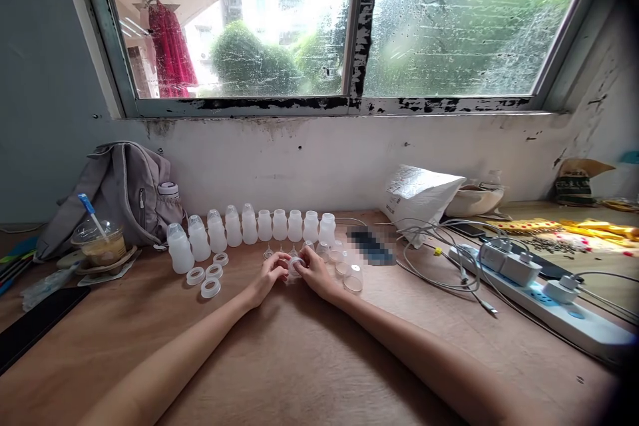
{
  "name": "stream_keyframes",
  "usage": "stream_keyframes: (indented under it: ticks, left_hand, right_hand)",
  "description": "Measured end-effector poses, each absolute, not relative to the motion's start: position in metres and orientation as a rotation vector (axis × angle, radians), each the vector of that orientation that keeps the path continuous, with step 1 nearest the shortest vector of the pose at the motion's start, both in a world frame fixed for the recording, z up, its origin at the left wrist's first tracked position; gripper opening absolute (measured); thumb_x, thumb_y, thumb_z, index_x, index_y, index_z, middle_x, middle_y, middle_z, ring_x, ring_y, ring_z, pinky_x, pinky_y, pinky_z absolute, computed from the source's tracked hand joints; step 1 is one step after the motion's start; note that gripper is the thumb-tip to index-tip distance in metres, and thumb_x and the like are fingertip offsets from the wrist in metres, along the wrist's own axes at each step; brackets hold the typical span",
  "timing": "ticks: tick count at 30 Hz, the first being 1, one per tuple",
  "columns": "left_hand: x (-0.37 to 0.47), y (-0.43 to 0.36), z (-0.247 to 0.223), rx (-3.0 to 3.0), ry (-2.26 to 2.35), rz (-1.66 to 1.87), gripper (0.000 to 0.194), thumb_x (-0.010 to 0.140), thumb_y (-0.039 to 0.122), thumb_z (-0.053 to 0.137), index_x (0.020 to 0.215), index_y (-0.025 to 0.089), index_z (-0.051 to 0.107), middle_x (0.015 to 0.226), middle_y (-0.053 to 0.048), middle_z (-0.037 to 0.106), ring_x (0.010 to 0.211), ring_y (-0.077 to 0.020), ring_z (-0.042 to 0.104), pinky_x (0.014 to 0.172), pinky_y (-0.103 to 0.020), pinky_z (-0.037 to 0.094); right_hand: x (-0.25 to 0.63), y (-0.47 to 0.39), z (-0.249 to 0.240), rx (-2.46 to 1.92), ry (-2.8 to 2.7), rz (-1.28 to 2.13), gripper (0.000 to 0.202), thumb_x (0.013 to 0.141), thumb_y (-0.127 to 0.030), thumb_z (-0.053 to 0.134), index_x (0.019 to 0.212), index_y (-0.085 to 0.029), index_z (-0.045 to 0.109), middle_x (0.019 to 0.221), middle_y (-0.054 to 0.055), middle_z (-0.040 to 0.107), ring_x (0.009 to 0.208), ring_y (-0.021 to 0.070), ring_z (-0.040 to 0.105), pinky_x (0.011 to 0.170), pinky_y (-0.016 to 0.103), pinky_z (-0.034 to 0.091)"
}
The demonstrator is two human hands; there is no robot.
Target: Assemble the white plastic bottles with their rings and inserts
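Note:
My right hand grips a white bottle collar ring with its fingers curled around it. My left hand is closed at the ring's left side, thumb and fingertips against it. Just beyond my hands lie a few clear teats, partly hidden by my fingers. A curved row of frosted baby bottles stands behind; those on the left wear clear domed caps, like this capped bottle, and those on the right, like this uncapped bottle, have bare necks. Loose collar rings lie left, and clear caps right.
A grey backpack and an iced drink cup stand at left, with a black phone-like slab nearer. On the right are a white pouch, tangled cables and a power strip with plugged chargers.

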State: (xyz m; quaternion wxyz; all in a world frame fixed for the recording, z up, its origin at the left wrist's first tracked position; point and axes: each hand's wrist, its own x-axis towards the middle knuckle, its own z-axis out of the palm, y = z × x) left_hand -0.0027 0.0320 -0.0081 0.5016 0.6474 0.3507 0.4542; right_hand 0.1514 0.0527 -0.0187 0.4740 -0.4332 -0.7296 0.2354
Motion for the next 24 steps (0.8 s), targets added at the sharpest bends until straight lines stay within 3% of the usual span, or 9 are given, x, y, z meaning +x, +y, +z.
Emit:
stream_keyframes:
  ticks: [16, 20, 24]
  left_hand:
    - [-0.003, 0.034, -0.012, 1.773, 0.909, 1.081, 0.027, 0.066, 0.012, 0.043, 0.091, 0.018, 0.051, 0.065, 0.003, 0.053, 0.06, -0.0102, 0.05, 0.06, -0.022, 0.042]
    - [-0.006, 0.042, -0.003, 1.985, 1.105, 1.073, 0.018, 0.075, 0.023, 0.042, 0.087, 0.018, 0.055, 0.065, 0.001, 0.056, 0.06, -0.0111, 0.052, 0.059, -0.022, 0.042]
    - [-0.013, 0.067, 0.018, 2.184, 1.544, 1.143, 0.026, 0.078, 0.025, 0.041, 0.102, 0.02, 0.051, 0.074, -0.001, 0.062, 0.065, -0.0145, 0.057, 0.061, -0.024, 0.041]
  right_hand:
    - [0.151, 0.056, -0.023, -1.083, -1.774, 0.58, 0.008, 0.066, -0.02, 0.046, 0.066, -0.019, 0.038, 0.061, -0.005, 0.042, 0.057, 0.0108, 0.039, 0.053, 0.022, 0.031]
    - [0.151, 0.054, -0.022, -1.043, -1.818, 0.625, 0.011, 0.069, -0.021, 0.044, 0.079, -0.019, 0.047, 0.059, -0.005, 0.043, 0.055, 0.0109, 0.04, 0.052, 0.021, 0.032]
    - [0.152, 0.053, -0.019, -1.034, -1.8, 0.589, 0.021, 0.071, -0.019, 0.04, 0.087, -0.019, 0.054, 0.069, -0.001, 0.052, 0.06, 0.0116, 0.045, 0.058, 0.023, 0.036]
